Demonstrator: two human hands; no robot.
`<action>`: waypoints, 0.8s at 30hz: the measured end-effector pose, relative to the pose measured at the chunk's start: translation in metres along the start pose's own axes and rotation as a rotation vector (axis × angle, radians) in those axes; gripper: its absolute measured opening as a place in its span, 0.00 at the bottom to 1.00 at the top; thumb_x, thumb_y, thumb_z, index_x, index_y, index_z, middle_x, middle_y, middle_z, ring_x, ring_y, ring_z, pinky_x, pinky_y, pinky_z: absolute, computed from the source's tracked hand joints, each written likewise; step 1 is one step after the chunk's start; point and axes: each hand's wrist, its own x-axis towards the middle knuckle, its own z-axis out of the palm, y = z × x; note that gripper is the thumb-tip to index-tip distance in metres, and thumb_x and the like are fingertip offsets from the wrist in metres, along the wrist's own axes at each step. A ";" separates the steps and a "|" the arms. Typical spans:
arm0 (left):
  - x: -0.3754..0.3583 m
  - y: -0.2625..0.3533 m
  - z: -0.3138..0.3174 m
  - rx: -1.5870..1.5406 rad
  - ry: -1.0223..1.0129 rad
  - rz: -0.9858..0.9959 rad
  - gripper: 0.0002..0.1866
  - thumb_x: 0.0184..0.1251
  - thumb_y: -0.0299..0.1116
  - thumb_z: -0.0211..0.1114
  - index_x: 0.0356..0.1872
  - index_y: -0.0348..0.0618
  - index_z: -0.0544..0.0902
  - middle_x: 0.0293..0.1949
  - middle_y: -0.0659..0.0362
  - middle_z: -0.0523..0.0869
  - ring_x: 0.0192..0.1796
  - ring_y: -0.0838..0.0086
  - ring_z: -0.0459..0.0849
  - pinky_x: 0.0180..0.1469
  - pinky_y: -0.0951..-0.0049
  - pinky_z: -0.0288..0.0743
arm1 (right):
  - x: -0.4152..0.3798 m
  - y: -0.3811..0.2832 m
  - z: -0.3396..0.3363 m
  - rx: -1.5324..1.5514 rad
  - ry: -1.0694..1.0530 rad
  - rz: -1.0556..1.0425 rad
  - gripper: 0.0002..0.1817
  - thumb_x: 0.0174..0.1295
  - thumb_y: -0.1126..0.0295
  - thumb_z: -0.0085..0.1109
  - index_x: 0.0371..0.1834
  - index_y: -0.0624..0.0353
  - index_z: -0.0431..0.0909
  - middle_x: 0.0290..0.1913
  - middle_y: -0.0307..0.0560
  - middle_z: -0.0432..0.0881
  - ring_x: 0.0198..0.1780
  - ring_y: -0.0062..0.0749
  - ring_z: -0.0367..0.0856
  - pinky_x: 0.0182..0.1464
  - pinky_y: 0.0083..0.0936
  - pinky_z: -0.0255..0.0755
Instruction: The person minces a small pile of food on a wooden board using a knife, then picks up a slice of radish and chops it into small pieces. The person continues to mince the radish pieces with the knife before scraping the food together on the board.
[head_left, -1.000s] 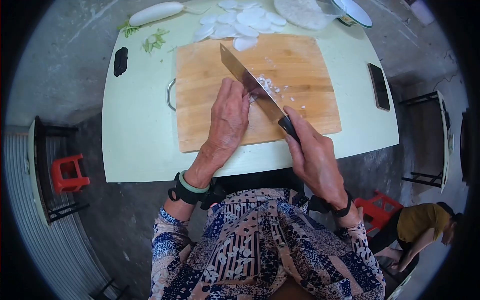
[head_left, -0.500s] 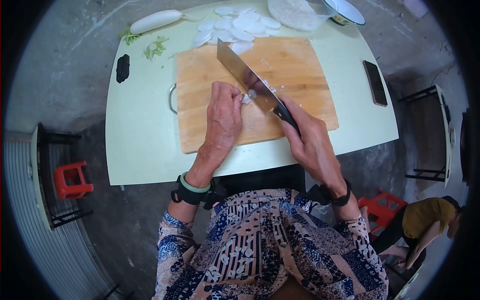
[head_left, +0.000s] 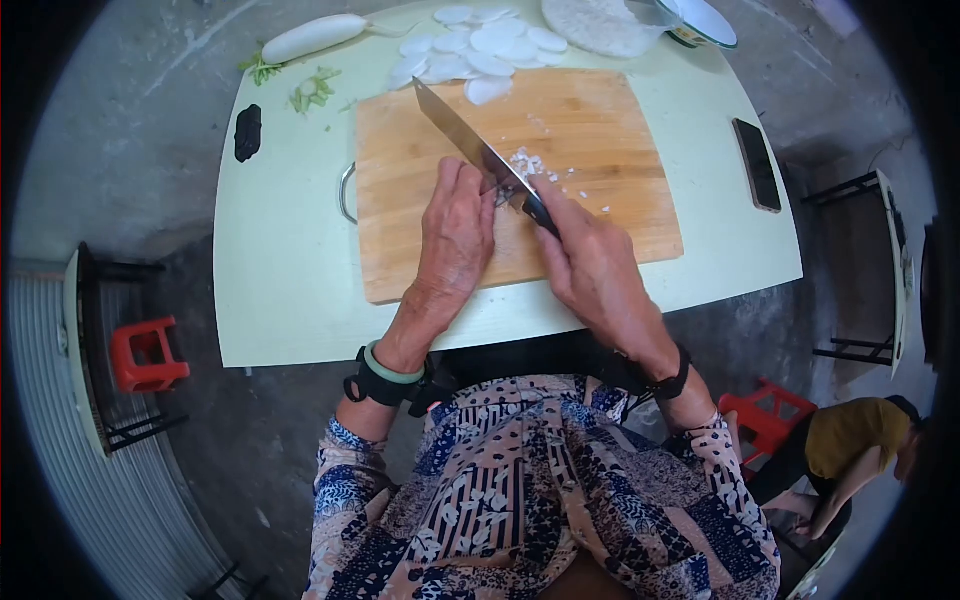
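Note:
My right hand (head_left: 598, 255) grips the black handle of a kitchen knife (head_left: 455, 125) with a broad blade. The blade points up and left across a wooden cutting board (head_left: 600, 120). Left of the blade, my left hand (head_left: 457, 225) has its fingers curled on a piece of white radish, mostly hidden behind the fingers and the knife. Small diced radish bits (head_left: 528, 163) lie on the board just right of the blade, with a few scattered farther right. Thin round radish slices (head_left: 497, 40) overlap past the board's far edge, one of them resting on it.
A whole white radish (head_left: 315, 38) and cut green tops (head_left: 315, 90) lie at the far left. A black object (head_left: 248, 133) is near the left edge, a phone (head_left: 757, 165) near the right. A clear bowl of white contents (head_left: 605, 25) and an enamel bowl (head_left: 705, 22) stand far right.
The knife and my right hand have shifted left, closer to my left fingers, and the blade is turned more edge-on. More diced bits show right of the blade.

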 end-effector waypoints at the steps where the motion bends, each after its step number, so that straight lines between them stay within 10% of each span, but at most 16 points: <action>1: -0.001 -0.001 0.001 0.011 0.003 0.003 0.07 0.70 0.15 0.66 0.44 0.33 0.78 0.42 0.45 0.77 0.44 0.46 0.82 0.46 0.52 0.77 | 0.001 0.003 -0.002 0.063 0.018 -0.015 0.26 0.75 0.77 0.60 0.76 0.63 0.72 0.52 0.68 0.88 0.46 0.71 0.87 0.47 0.54 0.82; 24: -0.003 -0.001 0.002 0.005 0.039 -0.030 0.07 0.73 0.15 0.65 0.45 0.33 0.75 0.43 0.45 0.75 0.44 0.45 0.81 0.47 0.51 0.77 | -0.004 -0.002 -0.025 0.155 -0.087 0.080 0.29 0.74 0.77 0.61 0.78 0.65 0.70 0.52 0.69 0.87 0.47 0.70 0.87 0.46 0.55 0.79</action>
